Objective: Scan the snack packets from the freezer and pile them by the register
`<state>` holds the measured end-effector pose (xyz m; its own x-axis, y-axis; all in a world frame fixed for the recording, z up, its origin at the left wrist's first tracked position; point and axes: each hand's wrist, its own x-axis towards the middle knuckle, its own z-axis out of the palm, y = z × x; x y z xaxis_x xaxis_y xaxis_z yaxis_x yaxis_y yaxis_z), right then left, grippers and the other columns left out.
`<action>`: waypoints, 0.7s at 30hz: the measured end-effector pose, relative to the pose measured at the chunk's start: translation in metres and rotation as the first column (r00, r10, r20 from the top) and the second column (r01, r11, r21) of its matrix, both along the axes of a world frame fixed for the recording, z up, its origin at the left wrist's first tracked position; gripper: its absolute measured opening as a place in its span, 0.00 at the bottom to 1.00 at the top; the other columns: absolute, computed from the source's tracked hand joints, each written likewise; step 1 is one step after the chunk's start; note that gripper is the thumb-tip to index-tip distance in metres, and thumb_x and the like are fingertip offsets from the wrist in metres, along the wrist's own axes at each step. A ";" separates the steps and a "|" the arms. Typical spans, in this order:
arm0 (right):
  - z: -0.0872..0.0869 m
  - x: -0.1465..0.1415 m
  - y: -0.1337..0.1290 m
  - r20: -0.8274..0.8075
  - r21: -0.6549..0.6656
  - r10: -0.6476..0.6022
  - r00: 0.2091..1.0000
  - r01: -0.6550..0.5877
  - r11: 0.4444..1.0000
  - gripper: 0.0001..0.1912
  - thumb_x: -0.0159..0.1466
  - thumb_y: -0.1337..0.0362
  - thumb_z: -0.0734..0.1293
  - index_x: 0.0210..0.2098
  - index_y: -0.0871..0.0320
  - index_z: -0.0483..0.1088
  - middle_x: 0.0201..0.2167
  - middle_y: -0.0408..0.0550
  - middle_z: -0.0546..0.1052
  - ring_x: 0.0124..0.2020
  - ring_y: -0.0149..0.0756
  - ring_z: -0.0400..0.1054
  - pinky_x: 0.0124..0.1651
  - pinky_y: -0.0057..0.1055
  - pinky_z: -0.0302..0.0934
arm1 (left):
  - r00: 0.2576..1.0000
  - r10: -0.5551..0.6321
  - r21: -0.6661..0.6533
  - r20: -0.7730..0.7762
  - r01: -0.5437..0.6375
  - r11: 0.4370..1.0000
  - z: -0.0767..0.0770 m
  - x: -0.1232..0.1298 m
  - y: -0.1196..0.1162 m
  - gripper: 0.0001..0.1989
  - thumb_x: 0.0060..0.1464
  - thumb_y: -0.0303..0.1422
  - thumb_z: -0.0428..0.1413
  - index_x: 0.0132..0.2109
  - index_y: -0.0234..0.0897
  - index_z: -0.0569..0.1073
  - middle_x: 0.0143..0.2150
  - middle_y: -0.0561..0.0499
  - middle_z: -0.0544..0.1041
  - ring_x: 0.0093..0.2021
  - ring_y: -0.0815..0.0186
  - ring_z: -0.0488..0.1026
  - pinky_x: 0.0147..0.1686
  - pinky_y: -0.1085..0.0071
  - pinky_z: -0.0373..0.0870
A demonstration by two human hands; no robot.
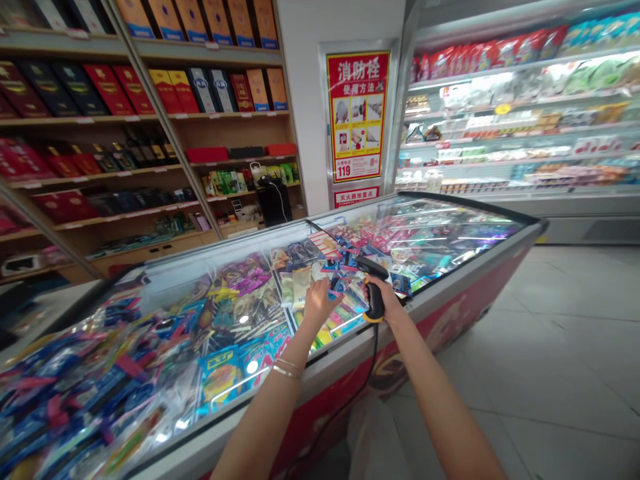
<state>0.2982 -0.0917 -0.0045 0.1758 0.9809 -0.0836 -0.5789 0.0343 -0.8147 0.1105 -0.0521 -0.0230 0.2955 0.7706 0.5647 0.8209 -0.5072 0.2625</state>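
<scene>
in the head view, we hold a black-and-yellow scanner (374, 307) over the near side of a chest freezer (470, 277), our right hand (389, 297) wrapped around its handle. our left hand (319, 301) has its fingers curled beside a small blue packet (339, 285); we cannot tell whether they pinch it. the cable (375, 353) hangs below the scanner.

Bare forearms (435, 387), left hand (319, 303) and right hand (389, 298)
Slim, shiny bands (287, 373) circle the left wrist (295, 350); pale clothing (374, 433) shows below
</scene>
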 end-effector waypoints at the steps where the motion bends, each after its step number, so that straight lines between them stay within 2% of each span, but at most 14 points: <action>1: -0.001 0.000 0.000 0.005 0.005 -0.001 1.000 0.001 1.000 0.11 0.51 0.61 0.73 0.25 0.62 0.70 0.18 0.44 0.72 0.15 0.27 0.64 0.17 0.22 0.60 | 1.000 0.002 0.006 0.004 -0.002 1.000 0.000 0.000 0.000 0.13 0.49 0.41 0.60 0.36 0.38 0.68 0.32 0.47 0.73 0.39 0.56 0.72 0.38 0.62 0.69; 4: -0.003 0.001 0.002 0.017 0.009 0.001 1.000 -0.001 1.000 0.11 0.51 0.61 0.73 0.25 0.61 0.70 0.18 0.44 0.72 0.16 0.27 0.64 0.17 0.22 0.60 | 0.999 -0.020 0.003 0.034 0.020 1.000 0.000 -0.002 0.000 0.14 0.45 0.37 0.61 0.37 0.38 0.67 0.33 0.47 0.72 0.38 0.57 0.71 0.38 0.62 0.69; 10: -0.001 0.000 0.001 0.013 -0.022 0.000 1.000 0.000 1.000 0.10 0.52 0.62 0.72 0.26 0.61 0.70 0.18 0.44 0.72 0.16 0.27 0.64 0.18 0.21 0.62 | 0.986 -0.024 -0.119 0.165 0.044 0.992 0.000 -0.004 0.002 0.26 0.41 0.30 0.62 0.50 0.36 0.67 0.41 0.44 0.74 0.40 0.57 0.74 0.41 0.62 0.71; 15: 0.005 -0.001 0.000 0.052 -0.037 -0.020 0.998 0.022 0.999 0.10 0.51 0.62 0.72 0.26 0.61 0.68 0.18 0.45 0.72 0.15 0.26 0.63 0.17 0.21 0.60 | 0.976 0.002 -0.205 0.216 0.043 0.978 0.007 -0.013 0.003 0.27 0.38 0.28 0.63 0.49 0.37 0.71 0.44 0.45 0.75 0.38 0.61 0.75 0.40 0.64 0.73; 18: 0.011 -0.006 -0.004 0.061 -0.032 0.012 0.998 -0.011 0.999 0.10 0.50 0.62 0.72 0.26 0.61 0.68 0.17 0.44 0.72 0.15 0.26 0.63 0.16 0.21 0.59 | 0.968 0.003 -0.237 0.251 0.058 0.970 0.018 -0.038 0.002 0.26 0.36 0.27 0.64 0.47 0.35 0.73 0.42 0.46 0.76 0.36 0.63 0.75 0.40 0.65 0.74; 21: 0.022 -0.026 -0.006 0.088 0.016 0.049 0.995 -0.051 0.999 0.10 0.50 0.61 0.72 0.26 0.60 0.69 0.18 0.43 0.72 0.14 0.26 0.62 0.15 0.22 0.58 | 0.953 0.004 -0.208 0.303 0.062 0.976 0.032 -0.088 0.002 0.26 0.36 0.26 0.63 0.48 0.37 0.74 0.43 0.47 0.76 0.34 0.65 0.75 0.40 0.65 0.74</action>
